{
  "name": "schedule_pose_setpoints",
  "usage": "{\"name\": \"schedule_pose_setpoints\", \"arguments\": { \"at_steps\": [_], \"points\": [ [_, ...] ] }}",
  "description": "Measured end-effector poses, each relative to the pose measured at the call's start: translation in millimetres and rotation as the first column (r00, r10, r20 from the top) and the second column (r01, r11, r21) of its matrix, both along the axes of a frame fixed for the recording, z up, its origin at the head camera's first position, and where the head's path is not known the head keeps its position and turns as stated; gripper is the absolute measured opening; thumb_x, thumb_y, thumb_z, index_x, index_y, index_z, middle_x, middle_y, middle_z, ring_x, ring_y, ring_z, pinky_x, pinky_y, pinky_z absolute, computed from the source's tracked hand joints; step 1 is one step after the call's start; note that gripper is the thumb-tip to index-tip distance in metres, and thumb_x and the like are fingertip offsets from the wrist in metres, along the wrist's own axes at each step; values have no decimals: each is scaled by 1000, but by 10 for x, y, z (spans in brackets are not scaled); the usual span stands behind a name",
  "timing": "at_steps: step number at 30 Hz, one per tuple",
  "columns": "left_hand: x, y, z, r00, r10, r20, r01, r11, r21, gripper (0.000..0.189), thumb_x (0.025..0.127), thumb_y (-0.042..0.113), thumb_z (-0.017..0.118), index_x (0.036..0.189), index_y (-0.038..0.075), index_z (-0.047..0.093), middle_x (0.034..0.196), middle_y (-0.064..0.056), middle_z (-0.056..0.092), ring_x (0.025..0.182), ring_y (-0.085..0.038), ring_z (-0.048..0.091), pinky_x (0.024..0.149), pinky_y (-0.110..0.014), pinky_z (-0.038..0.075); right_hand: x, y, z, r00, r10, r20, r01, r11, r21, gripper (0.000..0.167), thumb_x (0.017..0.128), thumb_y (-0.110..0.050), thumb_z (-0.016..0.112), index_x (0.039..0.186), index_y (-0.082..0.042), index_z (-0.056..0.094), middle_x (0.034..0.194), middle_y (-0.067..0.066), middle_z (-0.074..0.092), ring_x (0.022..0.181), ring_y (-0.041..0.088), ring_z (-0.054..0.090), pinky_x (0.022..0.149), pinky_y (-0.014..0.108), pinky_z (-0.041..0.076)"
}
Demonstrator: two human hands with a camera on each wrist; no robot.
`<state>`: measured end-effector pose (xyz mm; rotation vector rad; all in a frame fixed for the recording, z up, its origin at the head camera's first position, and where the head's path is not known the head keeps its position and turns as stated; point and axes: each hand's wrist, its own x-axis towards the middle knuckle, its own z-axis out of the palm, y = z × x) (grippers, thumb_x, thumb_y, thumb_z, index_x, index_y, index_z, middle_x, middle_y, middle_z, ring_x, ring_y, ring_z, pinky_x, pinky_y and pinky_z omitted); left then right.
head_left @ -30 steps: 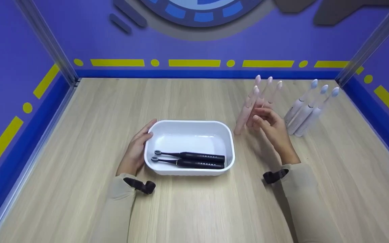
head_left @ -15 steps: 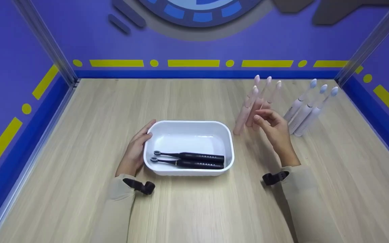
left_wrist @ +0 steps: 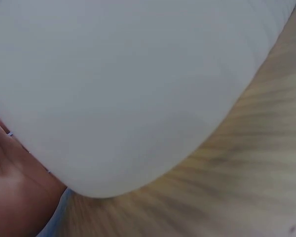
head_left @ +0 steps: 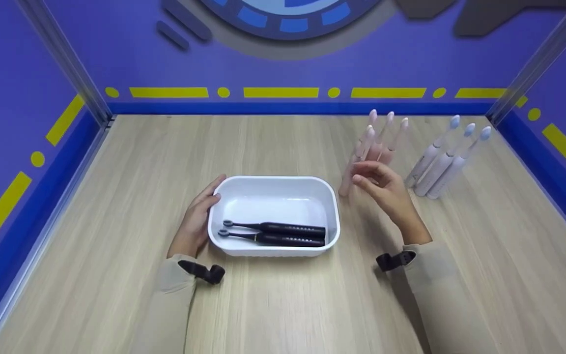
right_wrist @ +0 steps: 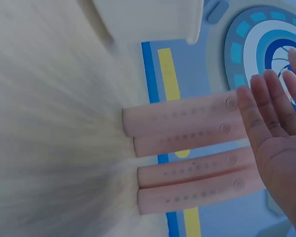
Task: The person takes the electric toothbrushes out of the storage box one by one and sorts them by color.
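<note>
My left hand (head_left: 194, 216) holds the left end of a white plastic container (head_left: 275, 250), thumb at its rim; most of its fingers are hidden behind the wall. Two black electric toothbrushes (head_left: 293, 229) lie side by side inside, heads to the left. To the right, several pink electric toothbrushes (head_left: 346, 184) stand upright in a cluster. My right hand (head_left: 388, 191) is beside the nearest one, thumb and fingers apart. In the right wrist view its fingers (right_wrist: 274, 111) look nearly straight, close to the pink handles (right_wrist: 177, 116); whether they touch cannot be told.
Three white electric toothbrushes (head_left: 435, 172) with pale blue heads stand upright right of my right hand. Everything is on a wood-grain table (head_left: 283, 305). Blue panels (head_left: 283, 73) with yellow markings enclose its back and sides.
My right hand has moved left along the pink toothbrushes, from the farther ones to the nearest. My left hand, the container and the black toothbrushes have stayed in place.
</note>
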<state>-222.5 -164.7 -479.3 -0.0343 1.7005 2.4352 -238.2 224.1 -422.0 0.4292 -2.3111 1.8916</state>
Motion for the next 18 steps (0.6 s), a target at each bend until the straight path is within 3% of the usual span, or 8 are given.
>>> {"name": "schedule_pose_setpoints", "arguments": {
  "at_steps": [4, 7, 15, 18],
  "points": [
    [3, -1, 3, 1000, 3, 2, -3, 1000, 0, 50, 100, 8, 34, 150, 10, 32, 160, 0, 24, 147, -16, 22, 121, -31, 18, 5, -74, 80, 994, 102, 33, -105, 990, 91, 34, 89, -10, 67, 119, 5, 61, 111, 8, 67, 100, 7, 63, 87, 19, 52],
    [6, -6, 6, 1000, 1, -5, -1, 1000, -1, 50, 100, 8, 33, 150, 9, 32, 160, -1, 24, 147, -17, 22, 121, -32, 19, -7, -142, 145, 984, 169, 63, -178, 968, 178, 33, 89, -12, 67, 119, 3, 63, 114, 16, 66, 97, 8, 65, 84, 20, 54],
    [7, -2, 1, 1000, -5, -10, 5, 1000, 15, 50, 100, 7, 33, 150, 8, 31, 160, -3, 23, 146, -19, 23, 121, -34, 18, -50, -383, 324, 930, 354, 102, -365, 848, 383, 36, 89, -18, 68, 120, 0, 64, 110, 13, 69, 104, 23, 64, 94, 41, 53],
    [4, 3, 2, 1000, -3, 3, 3, 1000, 4, 50, 100, 9, 34, 150, 10, 32, 160, -1, 22, 147, -17, 21, 121, -33, 18, -64, -470, 379, 911, 394, 121, -405, 799, 445, 36, 90, -20, 67, 121, -1, 64, 111, 12, 69, 105, 23, 63, 96, 42, 52]
  ]
}}
